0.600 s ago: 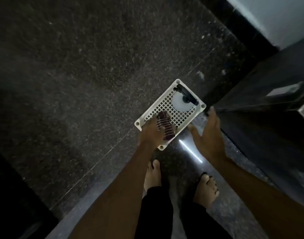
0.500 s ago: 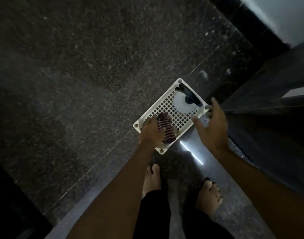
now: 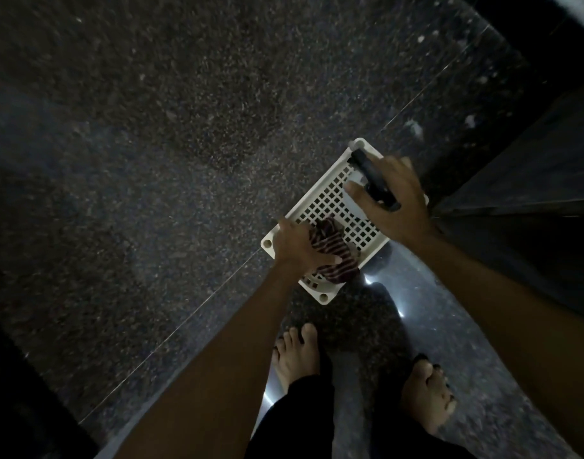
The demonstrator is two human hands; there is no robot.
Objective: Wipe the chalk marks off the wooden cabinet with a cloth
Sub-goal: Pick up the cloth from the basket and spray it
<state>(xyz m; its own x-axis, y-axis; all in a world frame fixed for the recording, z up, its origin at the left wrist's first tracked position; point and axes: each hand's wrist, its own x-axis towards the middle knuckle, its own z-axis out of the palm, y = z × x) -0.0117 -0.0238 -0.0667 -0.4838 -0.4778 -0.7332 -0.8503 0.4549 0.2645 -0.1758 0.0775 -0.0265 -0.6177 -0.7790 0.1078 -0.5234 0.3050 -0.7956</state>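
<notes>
A white perforated basket (image 3: pixel 318 207) lies on the dark stone floor in front of my bare feet. In its near end is a red-and-white striped cloth (image 3: pixel 337 256). My left hand (image 3: pixel 298 248) rests on the cloth's left side, fingers curled over it. At the basket's far end stands a spray bottle with a black trigger head (image 3: pixel 366 170). My right hand (image 3: pixel 395 207) is wrapped around that head and hides the bottle's white body. The dark wooden cabinet (image 3: pixel 532 193) stands at the right, and no chalk marks are visible on it in the dim light.
The speckled dark floor (image 3: pixel 184 160) stretches to the left and ahead, with a thin tile joint running diagonally. A pale wall strip shows at the top right corner. My feet (image 3: pixel 297 359) stand just behind the basket.
My right hand moved from open beside the basket's right edge onto the spray bottle's head and closed on it. My left hand stayed on the cloth. The view has moved closer.
</notes>
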